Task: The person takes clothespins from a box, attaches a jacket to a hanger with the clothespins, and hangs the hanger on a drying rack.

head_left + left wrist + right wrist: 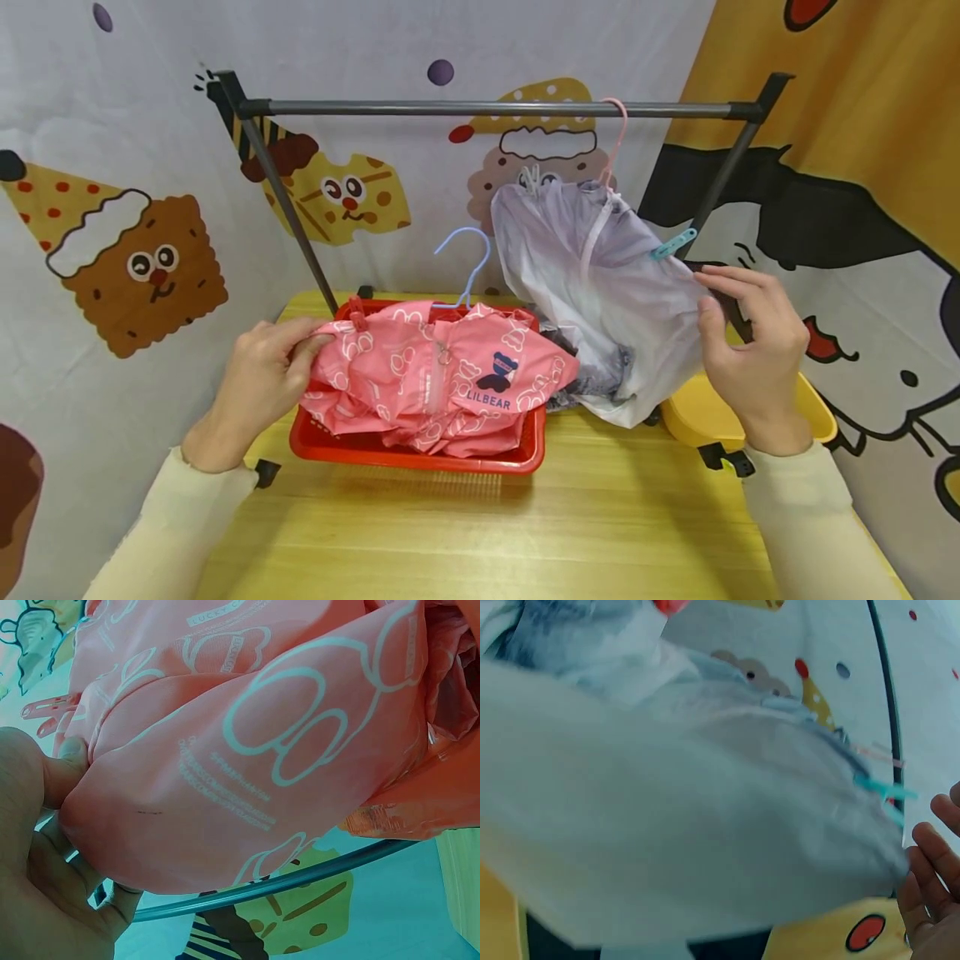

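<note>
My left hand [258,379] pinches the shoulder of a pink jacket [397,367] with white outlines and a dark bear print. The jacket lies bunched over a red basket [420,460], and a blue hanger [478,271] sticks up from its collar. A red clothespin [356,312] is clipped near the pinched shoulder. At the right, a pale lavender and white garment [645,292] hangs tilted on a pink hanger [621,133]. A teal clothespin [674,243] grips its right shoulder. My right hand [757,350] has its fingers extended, fingertips right at that garment's outer edge.
A dark metal rack [420,108] spans the back, its bar carrying the pink hanger. Behind the right hand stands a yellow bin [686,412]. The wooden table [480,542] stretches toward me, and a cartoon-printed cloth [352,50] covers the walls.
</note>
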`<state>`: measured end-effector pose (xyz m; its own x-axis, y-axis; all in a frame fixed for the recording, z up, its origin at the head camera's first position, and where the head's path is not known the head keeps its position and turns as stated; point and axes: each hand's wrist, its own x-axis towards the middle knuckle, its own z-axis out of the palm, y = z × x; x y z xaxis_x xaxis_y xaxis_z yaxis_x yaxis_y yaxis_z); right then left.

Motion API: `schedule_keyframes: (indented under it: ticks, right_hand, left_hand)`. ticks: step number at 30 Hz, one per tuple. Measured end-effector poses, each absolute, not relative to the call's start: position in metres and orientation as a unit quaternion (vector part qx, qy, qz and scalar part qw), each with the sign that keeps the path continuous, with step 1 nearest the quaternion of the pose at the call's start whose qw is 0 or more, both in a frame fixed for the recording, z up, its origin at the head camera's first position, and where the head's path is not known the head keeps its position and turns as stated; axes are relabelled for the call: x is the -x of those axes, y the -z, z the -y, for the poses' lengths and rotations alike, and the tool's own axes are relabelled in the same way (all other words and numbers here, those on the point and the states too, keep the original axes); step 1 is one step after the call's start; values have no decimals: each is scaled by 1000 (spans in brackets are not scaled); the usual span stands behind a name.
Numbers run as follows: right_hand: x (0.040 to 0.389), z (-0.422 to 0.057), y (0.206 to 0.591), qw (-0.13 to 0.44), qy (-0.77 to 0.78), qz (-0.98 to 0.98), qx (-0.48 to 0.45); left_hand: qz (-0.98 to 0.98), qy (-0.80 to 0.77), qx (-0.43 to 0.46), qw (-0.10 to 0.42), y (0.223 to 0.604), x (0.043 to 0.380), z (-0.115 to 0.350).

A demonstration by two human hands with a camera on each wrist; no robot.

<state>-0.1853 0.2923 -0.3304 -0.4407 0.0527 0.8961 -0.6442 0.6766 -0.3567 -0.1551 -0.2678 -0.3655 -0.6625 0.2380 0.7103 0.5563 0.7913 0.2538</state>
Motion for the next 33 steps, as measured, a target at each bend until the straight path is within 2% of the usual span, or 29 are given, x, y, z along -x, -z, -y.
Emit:
schedule_keyframes:
  ticks: [10, 18, 26, 33]
  right_hand:
    - [195, -351, 355, 461, -330, 814, -125]
    - [206, -396, 383, 406, -347, 841, -82]
    - [207, -414, 401, 330, -312, 891, 5]
    - [207, -427, 412, 246, -280, 927, 38]
  left_hand:
    - [885, 229, 223, 338, 367, 156, 269]
    - [883, 239, 221, 337, 367, 155, 268]
    - [887, 238, 217, 331, 368, 156, 269]
    - [884, 242, 221, 333, 369, 157, 269]
